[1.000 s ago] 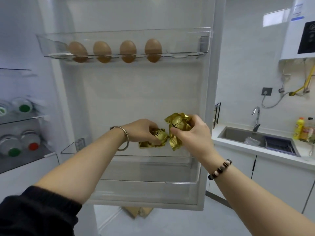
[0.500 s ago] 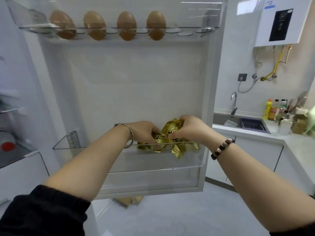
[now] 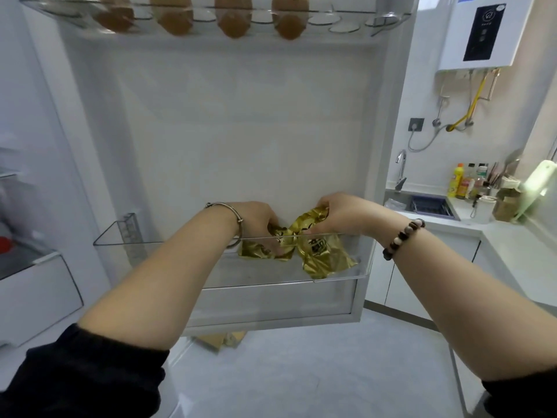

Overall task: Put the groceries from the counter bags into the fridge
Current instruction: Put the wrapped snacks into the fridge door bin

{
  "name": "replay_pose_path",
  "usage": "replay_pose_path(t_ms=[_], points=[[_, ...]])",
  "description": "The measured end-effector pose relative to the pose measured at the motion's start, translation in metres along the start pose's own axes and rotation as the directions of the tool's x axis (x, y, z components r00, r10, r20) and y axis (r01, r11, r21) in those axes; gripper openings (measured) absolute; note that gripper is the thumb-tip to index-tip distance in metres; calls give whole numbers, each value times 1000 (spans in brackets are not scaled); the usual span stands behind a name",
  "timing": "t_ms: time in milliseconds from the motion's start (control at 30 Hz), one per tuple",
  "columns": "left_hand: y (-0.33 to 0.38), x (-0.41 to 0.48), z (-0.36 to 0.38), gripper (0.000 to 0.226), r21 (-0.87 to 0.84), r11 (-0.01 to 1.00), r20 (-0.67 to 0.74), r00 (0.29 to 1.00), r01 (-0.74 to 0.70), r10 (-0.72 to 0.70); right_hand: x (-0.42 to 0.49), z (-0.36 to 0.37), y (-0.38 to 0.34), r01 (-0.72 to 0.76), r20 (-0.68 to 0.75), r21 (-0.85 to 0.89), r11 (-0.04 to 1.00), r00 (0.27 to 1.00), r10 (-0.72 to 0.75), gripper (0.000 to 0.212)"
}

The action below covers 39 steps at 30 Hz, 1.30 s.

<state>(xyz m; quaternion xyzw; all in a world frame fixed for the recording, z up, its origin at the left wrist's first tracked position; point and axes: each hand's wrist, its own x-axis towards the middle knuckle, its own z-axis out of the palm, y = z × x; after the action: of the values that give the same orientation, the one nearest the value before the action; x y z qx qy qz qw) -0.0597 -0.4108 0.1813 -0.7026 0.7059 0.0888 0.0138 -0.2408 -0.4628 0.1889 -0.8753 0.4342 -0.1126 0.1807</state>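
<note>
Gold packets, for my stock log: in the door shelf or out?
In: gold packets show through the clear door shelf; left hand and right hand grip them.

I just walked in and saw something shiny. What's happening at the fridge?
A person is loading the fridge door. The left hand grips one gold packet and the right hand pinches a second packet; both are down inside the lower shelf. Four eggs sit in the rack above.
</note>
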Motion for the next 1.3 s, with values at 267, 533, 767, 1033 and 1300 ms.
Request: replay_pose_path(t_ms=[267, 533, 767, 1033, 1300], points=[[-3, -9, -3, 33, 38, 999, 28, 1000, 13, -14, 0, 2, 0, -9, 73, 60, 998, 997, 5, 48], [-2, -12, -4, 23, -23, 999, 1, 999, 32, -32, 3, -1, 1, 65, 197, 64, 996, 978, -76, 31], [-2, -12, -3, 26, -105, 994, -18, 1000, 4, -6, 2, -2, 0, 73, 235, 79, 994, 968, -89, 32], [-2, -9, -2, 27, -126, 991, -74, 996, 35, -44, 7, 2, 7, 109, 50, 67, 992, 992, -112, 13], [-1, -9, -3, 26, -180, 983, -132, 989, 42, -66, 0, -1, 8, 145, 79, 172, 974, 984, -160, 39]])
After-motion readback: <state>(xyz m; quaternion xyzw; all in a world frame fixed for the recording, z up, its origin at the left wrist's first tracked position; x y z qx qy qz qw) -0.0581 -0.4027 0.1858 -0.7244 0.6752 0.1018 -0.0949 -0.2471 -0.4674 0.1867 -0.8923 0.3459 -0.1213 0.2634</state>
